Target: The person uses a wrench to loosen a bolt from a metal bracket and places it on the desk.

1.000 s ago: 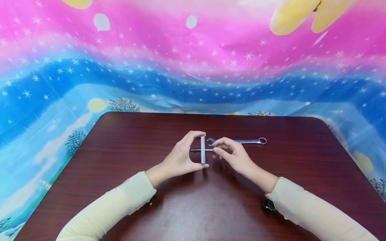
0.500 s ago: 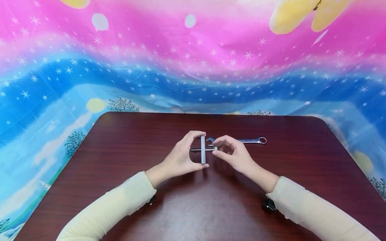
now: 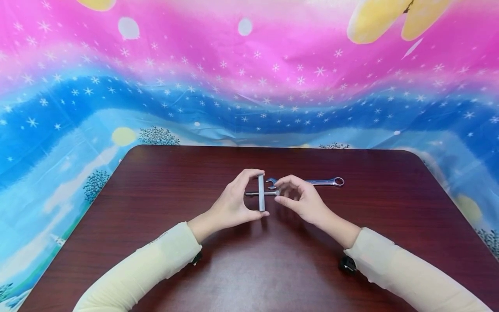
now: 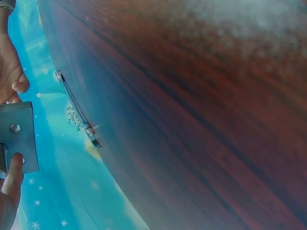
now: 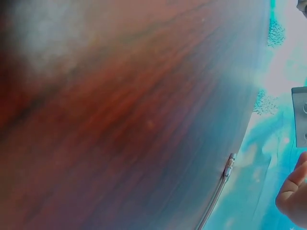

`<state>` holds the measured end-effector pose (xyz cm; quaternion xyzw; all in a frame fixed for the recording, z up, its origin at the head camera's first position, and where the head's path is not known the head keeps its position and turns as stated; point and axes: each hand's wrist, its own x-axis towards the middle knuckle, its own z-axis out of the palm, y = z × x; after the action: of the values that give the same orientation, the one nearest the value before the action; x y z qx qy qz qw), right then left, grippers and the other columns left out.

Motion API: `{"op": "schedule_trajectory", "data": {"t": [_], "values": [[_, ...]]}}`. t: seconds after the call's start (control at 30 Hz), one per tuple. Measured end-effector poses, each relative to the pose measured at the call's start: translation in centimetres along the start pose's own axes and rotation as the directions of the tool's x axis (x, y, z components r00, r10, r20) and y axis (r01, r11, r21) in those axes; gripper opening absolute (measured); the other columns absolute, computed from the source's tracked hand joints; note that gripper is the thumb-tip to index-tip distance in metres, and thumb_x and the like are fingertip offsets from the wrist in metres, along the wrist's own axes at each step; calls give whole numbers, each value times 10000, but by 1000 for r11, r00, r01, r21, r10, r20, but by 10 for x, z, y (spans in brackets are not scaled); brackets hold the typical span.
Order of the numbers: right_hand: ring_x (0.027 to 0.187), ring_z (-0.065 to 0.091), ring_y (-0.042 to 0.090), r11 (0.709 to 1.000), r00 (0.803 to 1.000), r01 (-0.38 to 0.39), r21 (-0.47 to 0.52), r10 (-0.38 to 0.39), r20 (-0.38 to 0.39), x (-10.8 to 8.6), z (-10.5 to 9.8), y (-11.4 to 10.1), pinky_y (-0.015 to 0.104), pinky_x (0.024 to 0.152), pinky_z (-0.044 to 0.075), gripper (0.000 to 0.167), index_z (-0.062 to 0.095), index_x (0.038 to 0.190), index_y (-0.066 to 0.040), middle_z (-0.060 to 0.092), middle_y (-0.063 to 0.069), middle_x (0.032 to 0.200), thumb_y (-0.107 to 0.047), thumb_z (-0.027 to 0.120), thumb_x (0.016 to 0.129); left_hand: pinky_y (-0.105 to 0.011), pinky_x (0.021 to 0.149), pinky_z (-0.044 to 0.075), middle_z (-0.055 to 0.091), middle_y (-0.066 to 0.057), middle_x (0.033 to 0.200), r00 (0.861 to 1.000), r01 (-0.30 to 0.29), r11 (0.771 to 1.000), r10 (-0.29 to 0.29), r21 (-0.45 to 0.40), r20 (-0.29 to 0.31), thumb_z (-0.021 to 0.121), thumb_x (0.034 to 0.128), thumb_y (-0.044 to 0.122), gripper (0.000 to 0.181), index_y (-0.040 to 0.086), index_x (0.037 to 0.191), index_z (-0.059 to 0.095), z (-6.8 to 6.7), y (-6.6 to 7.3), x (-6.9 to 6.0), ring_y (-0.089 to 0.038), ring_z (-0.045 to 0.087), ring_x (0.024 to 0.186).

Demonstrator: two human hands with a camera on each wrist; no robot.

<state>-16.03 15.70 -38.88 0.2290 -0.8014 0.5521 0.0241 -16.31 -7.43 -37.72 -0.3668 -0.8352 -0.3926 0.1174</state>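
A flat grey metal plate stands edge-on in the head view, its ends gripped between the thumb and fingers of my left hand. Through its middle runs a long bolt, threaded end toward the left palm, head on the right. My right hand has curled fingers and thumb at the bolt head. In the left wrist view the plate shows a round hole, and the bolt's thread sticks out. Only a corner of the plate appears in the right wrist view, above part of my right hand.
Behind the right hand a combination wrench lies on the dark wooden table, its open end toward the plate. A patterned pink and blue cloth hangs beyond the table's far edge.
My right fingers have shifted slightly on the bolt head, which was covered and now shows between thumb and finger. The left hand and plate have stayed nearly still.
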Motion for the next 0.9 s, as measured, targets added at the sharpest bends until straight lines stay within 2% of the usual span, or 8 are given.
{"op": "schedule_trajectory", "data": {"t": [0.1, 0.17, 0.37, 0.47, 0.57, 0.67, 0.73, 0.9], "values": [[773, 603, 83, 1000, 1000, 3, -3, -3, 10, 0, 0, 1, 237, 644, 499, 286, 643, 1125, -22, 694, 150, 940, -19, 739, 855, -358, 1013, 512, 539, -45, 1349, 1000, 4, 1000, -4, 2, -4, 927, 669, 250, 918, 128, 1409, 397, 0, 0, 1, -149, 544, 1235], [790, 643, 111, 1000, 1000, -6, 26, 5, 28, 0, 0, 2, 233, 684, 528, 260, 638, 1124, 1, 693, 200, 930, -20, 716, 877, -354, 1010, 514, 536, -36, 1347, 1000, 0, 1000, 0, 0, -3, 926, 669, 249, 919, 123, 1409, 396, -1, 0, 1, -148, 544, 1232], [772, 705, 244, 995, 997, -40, 95, 34, 63, 1, 1, 2, 348, 715, 590, 185, 627, 1114, 60, 686, 294, 893, -39, 620, 958, -348, 1013, 512, 536, -31, 1338, 1000, -18, 1000, 18, -8, -1, 927, 667, 249, 917, 104, 1403, 401, 0, 0, 1, -149, 547, 1219], [786, 695, 182, 996, 999, -34, 80, 31, 44, 1, 2, 1, 323, 722, 583, 202, 623, 1126, 54, 697, 271, 939, -36, 639, 945, -350, 1011, 512, 539, -42, 1338, 1000, -20, 1000, 20, -5, -4, 926, 667, 250, 916, 110, 1404, 400, 1, -1, 1, -149, 549, 1220], [776, 635, 110, 999, 1000, -9, 39, 9, 19, 1, 2, 0, 258, 677, 541, 274, 619, 1151, 24, 699, 225, 985, -15, 700, 892, -356, 1005, 516, 542, -62, 1338, 1000, -19, 1000, 19, -2, -9, 926, 666, 243, 916, 114, 1404, 398, 1, -2, 1, -151, 551, 1215], [754, 575, 96, 1000, 1000, 6, 3, -6, 11, 0, 1, 0, 240, 630, 483, 343, 613, 1172, 19, 698, 183, 996, -4, 737, 853, -358, 1000, 519, 542, -57, 1333, 1000, -10, 1000, 10, -3, -8, 927, 665, 238, 915, 116, 1402, 399, 0, -2, 0, -149, 553, 1205], [771, 596, 93, 1000, 1000, -8, 13, 7, 20, 0, 1, 0, 234, 652, 499, 320, 613, 1165, 21, 702, 186, 993, -8, 723, 867, -354, 1004, 518, 539, -41, 1333, 1000, -4, 1000, 4, -4, -2, 926, 667, 243, 915, 117, 1404, 398, 0, -1, 0, -147, 552, 1205], [766, 682, 153, 995, 997, -50, 81, 45, 57, -1, 0, 0, 315, 699, 566, 196, 616, 1136, 49, 698, 251, 903, -37, 614, 960, -351, 1010, 516, 534, -30, 1336, 1000, 4, 1000, -4, -4, 6, 927, 668, 256, 921, 122, 1407, 394, 0, 0, -1, -143, 549, 1204]]}}
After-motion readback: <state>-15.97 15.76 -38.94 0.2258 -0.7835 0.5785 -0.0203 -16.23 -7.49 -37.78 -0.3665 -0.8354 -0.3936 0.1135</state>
